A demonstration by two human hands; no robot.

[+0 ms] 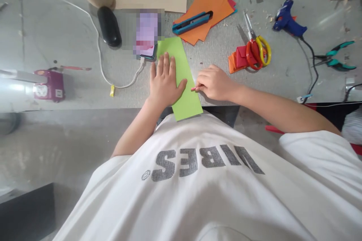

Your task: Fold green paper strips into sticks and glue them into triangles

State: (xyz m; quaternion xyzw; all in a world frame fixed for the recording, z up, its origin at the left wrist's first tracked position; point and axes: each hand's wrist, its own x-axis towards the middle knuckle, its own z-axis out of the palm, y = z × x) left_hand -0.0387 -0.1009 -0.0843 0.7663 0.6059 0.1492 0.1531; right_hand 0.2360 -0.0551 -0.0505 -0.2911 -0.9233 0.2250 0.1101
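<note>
A strip of light green paper [185,71] lies slantwise on the table, its near end sticking out past the table's front edge. My left hand [164,81] rests flat on the paper's left side, fingers stretched out and thumb spread to the right. Beside the right edge of the paper, my right hand [213,83] is closed, pinching a small red thing [193,89]. Only the tip of that thing shows at the paper's edge; its kind is hidden by my fingers.
Beyond the paper are a phone [147,32], a blue utility knife [192,22] on orange sheets [216,0], and a black mouse [109,26]. To the right lie scissors [256,51] on folded paper pieces, a blue glue gun [290,19] and pliers [335,58]. A purple tape dispenser [49,86] stands left.
</note>
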